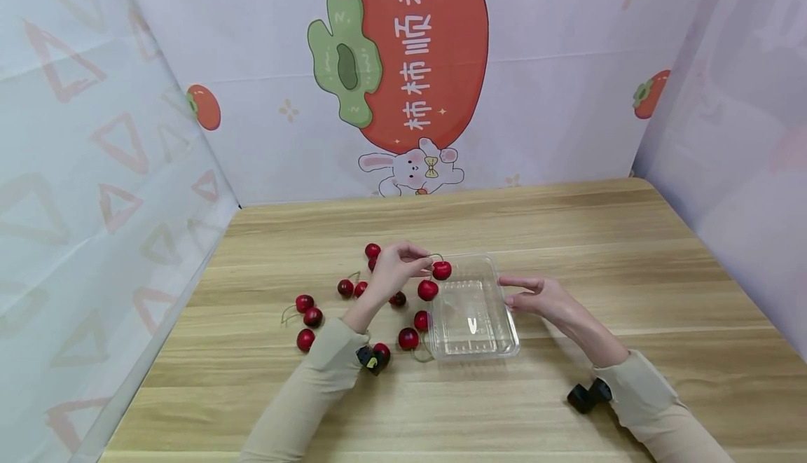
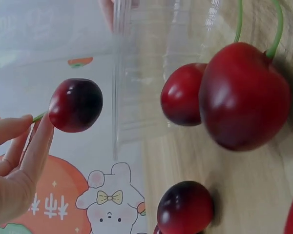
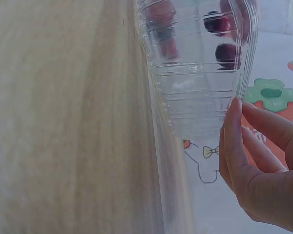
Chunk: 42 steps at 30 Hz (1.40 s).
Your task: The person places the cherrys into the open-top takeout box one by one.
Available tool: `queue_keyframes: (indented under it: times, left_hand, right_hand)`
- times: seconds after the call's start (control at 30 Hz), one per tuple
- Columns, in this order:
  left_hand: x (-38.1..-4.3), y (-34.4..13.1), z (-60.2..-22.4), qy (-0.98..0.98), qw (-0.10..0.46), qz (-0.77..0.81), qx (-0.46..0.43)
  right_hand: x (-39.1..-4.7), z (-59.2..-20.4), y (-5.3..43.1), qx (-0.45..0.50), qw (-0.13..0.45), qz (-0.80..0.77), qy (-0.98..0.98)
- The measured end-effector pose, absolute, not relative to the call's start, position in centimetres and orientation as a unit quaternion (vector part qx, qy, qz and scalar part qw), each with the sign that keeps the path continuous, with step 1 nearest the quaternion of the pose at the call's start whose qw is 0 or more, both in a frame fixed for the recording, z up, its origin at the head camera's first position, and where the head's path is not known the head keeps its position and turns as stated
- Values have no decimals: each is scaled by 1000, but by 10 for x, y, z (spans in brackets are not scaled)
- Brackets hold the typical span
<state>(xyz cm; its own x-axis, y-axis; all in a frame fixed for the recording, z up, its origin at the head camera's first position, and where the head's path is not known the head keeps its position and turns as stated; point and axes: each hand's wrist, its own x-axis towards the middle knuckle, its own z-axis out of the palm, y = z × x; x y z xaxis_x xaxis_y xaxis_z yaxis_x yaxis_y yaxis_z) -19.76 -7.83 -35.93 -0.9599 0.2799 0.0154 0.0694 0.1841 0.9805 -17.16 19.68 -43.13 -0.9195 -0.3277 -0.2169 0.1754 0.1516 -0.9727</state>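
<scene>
My left hand [image 1: 396,268] pinches a thin green stem between thumb and fingers, and a dark red cherry [image 1: 442,270] hangs from it over the left rim of a clear plastic container [image 1: 474,348]. Close below the fingertips in the head view is a second cherry [image 1: 427,290], overlapping that same rim. The left wrist view shows the held cherry [image 2: 77,105] beside the container's upper edge. On the container's right side, my right hand [image 1: 547,302] pinches the rim with its fingertips and thumb. The right wrist view shows that hand [image 3: 263,165] at the rim, with cherries visible through the plastic.
Several cherries lie left of the container on the wooden table [image 1: 605,253], among them a cherry [image 1: 408,338] near its lower left corner and a cherry [image 1: 305,303] farther left. A printed cloth [image 1: 555,99] stands behind the table. Black wrist devices [image 1: 589,395] sit at both sleeves.
</scene>
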Motion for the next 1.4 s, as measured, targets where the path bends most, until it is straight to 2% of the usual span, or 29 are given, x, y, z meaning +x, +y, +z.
queue_keyframes:
  times: [0.43, 1.4]
  left_hand:
    - [-210, -64, -390, 783, 64, 615, 64]
    - [-213, -64, -396, 850, 55, 521, 59]
  right_hand:
    - [-171, -432, 197, -50, 193, -654, 730]
    - [-171, -432, 196, -41, 199, -665, 719]
